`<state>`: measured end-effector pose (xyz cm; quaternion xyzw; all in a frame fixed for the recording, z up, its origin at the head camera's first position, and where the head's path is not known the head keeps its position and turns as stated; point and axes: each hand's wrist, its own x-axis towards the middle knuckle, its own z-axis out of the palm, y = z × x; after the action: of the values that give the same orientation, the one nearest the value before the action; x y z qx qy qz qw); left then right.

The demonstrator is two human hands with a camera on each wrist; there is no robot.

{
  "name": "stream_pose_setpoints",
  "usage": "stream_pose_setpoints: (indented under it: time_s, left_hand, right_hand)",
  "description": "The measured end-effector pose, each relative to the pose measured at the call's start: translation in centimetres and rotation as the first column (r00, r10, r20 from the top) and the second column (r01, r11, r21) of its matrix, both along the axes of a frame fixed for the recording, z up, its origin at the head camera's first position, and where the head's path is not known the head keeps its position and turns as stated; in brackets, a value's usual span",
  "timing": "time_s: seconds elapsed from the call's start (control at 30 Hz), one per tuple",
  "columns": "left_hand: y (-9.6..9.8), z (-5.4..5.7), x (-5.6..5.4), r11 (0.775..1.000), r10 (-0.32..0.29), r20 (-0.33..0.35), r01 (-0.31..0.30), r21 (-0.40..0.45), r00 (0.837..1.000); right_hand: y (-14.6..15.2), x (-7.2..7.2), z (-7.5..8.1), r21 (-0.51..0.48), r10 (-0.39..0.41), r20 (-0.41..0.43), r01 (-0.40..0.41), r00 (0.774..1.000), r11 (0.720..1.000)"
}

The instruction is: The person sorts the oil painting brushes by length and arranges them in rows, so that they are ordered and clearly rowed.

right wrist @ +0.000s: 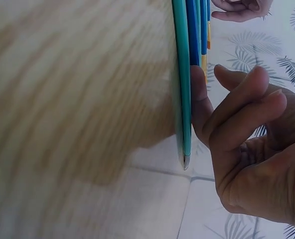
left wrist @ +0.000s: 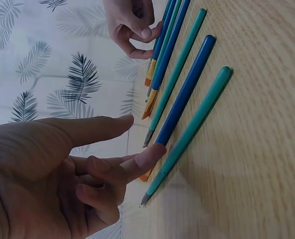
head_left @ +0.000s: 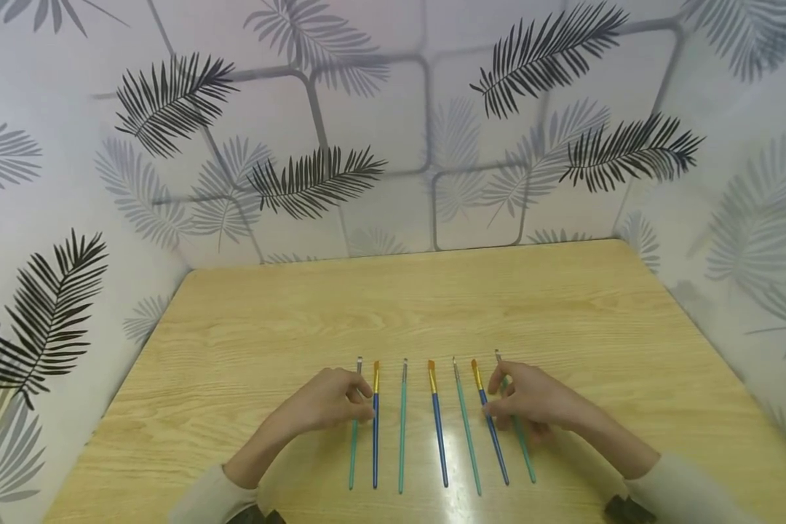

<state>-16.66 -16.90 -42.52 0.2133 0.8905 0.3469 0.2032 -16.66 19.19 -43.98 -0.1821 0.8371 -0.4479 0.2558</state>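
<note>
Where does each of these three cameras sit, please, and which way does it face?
Head: worn on the head, facing forward and down at seven brushes on the table; the left hand, right hand and sleeves show.
Left wrist: worn there, looking past the left hand's fingers across the brushes; the right hand appears at the top.
Right wrist: worn there, looking past the right hand's fingers along the tabletop; part of the left hand shows at top right.
Both wrist views share both hands, brushes and the leaf-patterned wall, turned sideways.
</note>
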Motion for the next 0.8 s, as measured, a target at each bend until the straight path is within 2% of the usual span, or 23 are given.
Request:
stream_pose_setpoints:
  time_s: [0.1, 0.17, 0.33, 0.5, 0.6, 0.8]
  left_hand:
    - [0.4, -0.1, -0.1, 1.000, 0.022, 0.009, -0.022, -0.019, 1.000]
    - [0.7, -0.1, -0.2, 0.999, 0.032, -0.008, -0.032, -0.037, 0.999]
    - [1.6, -0.1, -0.1, 0.992, 0.064, -0.088, -0.074, -0.107, 0.994]
    - [2.6, -0.2, 0.2, 0.967, 0.116, -0.200, -0.156, -0.203, 0.973]
    - [3.2, -0.2, 0.4, 0.954, 0.150, -0.232, -0.203, -0.222, 0.961]
    - [4.0, -0.5, 0.5, 0.936, 0.186, -0.220, -0.241, -0.257, 0.958]
  right_hand:
    - [-0.1, 0.1, 0.0, 0.014, -0.006, -0.005, 0.006, 1.000, 1.000]
    - [-0.2, 0.1, 0.0, 0.024, -0.016, -0.005, 0.016, 1.000, 1.000]
    - [-0.4, 0.1, -0.1, 0.037, -0.036, -0.004, 0.036, 0.999, 0.999]
    - [-0.8, 0.2, -0.3, 0.052, -0.054, -0.014, 0.055, 0.998, 0.997]
    - [-1.1, 0.2, -0.4, 0.077, -0.071, -0.026, 0.072, 0.997, 0.994]
    - [-1.5, 0.0, -0.5, 0.140, -0.064, -0.043, 0.069, 0.997, 0.988]
